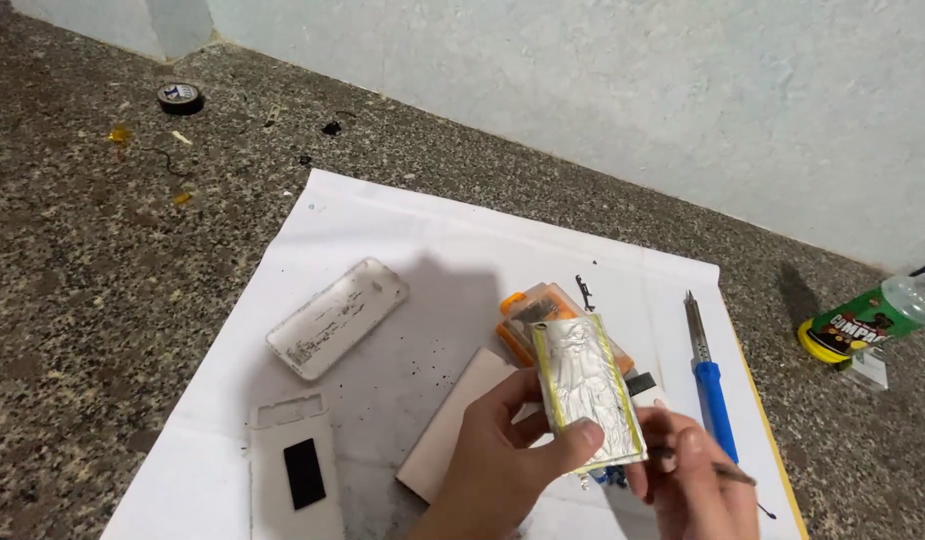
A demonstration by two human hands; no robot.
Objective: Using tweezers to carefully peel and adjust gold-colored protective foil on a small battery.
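My left hand [502, 460] holds a flat silvery foil-wrapped pack with yellow edges [587, 385], thumb on its lower front, tilted upright above the white sheet [432, 230]. My right hand [697, 480] is beside the pack's lower right corner, gripping a thin dark tool [732, 473] that points right. A small white and black part [644, 386] shows just behind the pack's right edge.
On the sheet lie a clear phone cover [337, 317], a white casing with a black rectangle [294, 470], a tan flat piece [452, 420], an orange box [542, 305] and a blue-handled soldering iron [710, 375]. A tape roll [180, 97] and a green-labelled bottle [867, 322] rest on the granite floor.
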